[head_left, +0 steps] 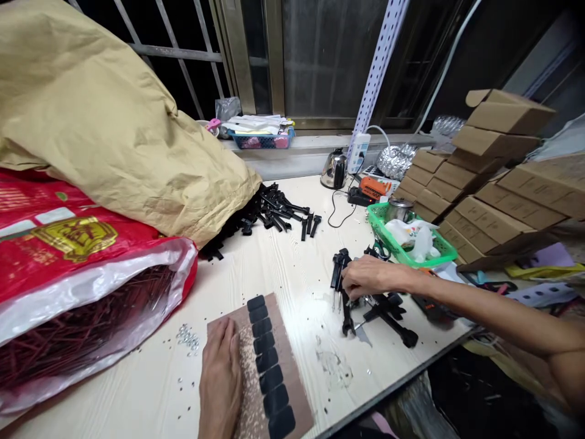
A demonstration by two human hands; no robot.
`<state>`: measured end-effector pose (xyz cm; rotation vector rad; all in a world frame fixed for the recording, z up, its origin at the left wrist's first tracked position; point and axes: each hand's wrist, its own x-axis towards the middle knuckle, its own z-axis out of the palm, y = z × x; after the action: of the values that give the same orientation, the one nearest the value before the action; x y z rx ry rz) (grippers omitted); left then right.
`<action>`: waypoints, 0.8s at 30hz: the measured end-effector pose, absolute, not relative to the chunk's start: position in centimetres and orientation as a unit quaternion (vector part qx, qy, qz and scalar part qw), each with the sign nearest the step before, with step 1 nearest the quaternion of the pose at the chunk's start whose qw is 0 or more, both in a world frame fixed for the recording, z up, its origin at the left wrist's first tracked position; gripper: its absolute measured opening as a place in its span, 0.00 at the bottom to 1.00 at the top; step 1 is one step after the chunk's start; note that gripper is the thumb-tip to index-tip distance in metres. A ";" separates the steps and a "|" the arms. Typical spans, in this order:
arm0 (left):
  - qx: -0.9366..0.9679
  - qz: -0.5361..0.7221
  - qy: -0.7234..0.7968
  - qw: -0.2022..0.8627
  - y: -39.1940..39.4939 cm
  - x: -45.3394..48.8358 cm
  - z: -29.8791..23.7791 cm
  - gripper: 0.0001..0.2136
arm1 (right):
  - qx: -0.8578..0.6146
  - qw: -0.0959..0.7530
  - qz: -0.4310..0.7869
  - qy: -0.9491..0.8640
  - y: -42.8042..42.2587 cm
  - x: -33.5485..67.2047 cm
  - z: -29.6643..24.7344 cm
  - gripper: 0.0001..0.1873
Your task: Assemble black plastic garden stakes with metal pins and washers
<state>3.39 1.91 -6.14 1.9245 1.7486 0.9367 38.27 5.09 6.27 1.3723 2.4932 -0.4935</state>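
Note:
My left hand (220,372) lies flat along the left side of a brown board (292,372), fingers stretched out. Down the board runs a row of black rounded square pads (267,358). Further right, my right hand (365,277) is closed over a small pile of black plastic parts (388,314). Its fingertips point down into the pile, and what they grip is hidden. Thin metal shafts stick out beside these fingers. Small clear pieces (187,338) are scattered on the table to the left of the board.
A red sack (91,244) of dark red sticks and a tan sack (114,122) fill the left. More black parts (278,207) spill from the tan sack. A green basket (445,259), a kettle (334,169), an orange tool (373,186) and stacked cardboard boxes (489,216) stand behind my right arm.

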 end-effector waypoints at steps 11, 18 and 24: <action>0.650 0.366 0.616 0.252 2.3 2.5 -7.5 0.19 | 0.807 -0.034 -0.120 0.577 21.1 35.0 1.5 0.29; 0.566 0.418 0.614 0.358 3.8 4.6 -3.7 0.20 | 0.839 -0.073 -0.120 0.526 22.2 32.4 -0.2 0.26; 0.303 0.452 0.508 0.667 7.6 10.0 0.4 0.26 | 0.751 -0.195 -0.221 0.591 13.4 29.0 1.3 0.28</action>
<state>10.01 7.56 0.39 0.6837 1.1470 1.0196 28.99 13.36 1.32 2.7061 2.1280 -0.7949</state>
